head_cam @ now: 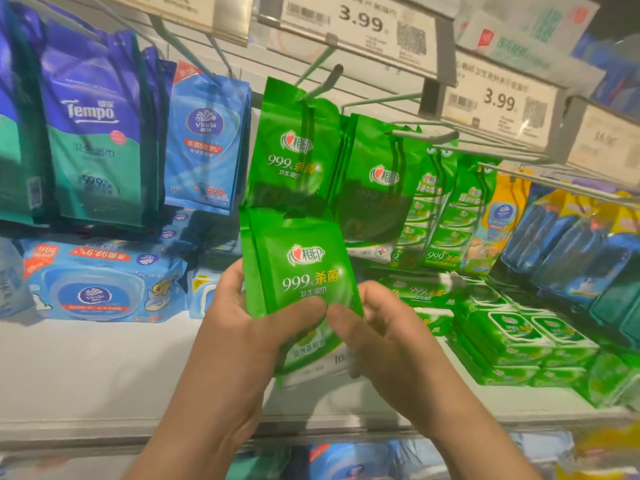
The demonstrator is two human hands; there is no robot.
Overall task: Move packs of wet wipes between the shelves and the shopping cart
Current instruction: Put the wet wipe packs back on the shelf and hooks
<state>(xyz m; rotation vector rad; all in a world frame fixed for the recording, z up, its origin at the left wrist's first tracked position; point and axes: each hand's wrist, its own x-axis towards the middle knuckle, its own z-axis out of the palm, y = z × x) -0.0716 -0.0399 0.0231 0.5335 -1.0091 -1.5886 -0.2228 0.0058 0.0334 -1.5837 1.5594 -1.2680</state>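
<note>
I hold a small stack of green wet-wipe packs (pixel 299 271) upright in front of the shelf. My left hand (pixel 249 317) grips the stack's left edge, thumb across its front. My right hand (pixel 377 327) pinches its lower right corner, thumb on the front. Just above, another green pack (pixel 294 150) hangs from a metal peg hook (pixel 325 81), with more green packs (pixel 377 181) on the hook to its right. No shopping cart is in view.
Blue Vinda packs (pixel 207 140) and Tempo packs (pixel 93 133) hang to the left. A blue lidded wipes pack (pixel 97 285) lies on the white shelf (pixel 86 368). Stacked green packs (pixel 512 341) fill the shelf's right side. Price tags (pixel 360 22) line the rail above.
</note>
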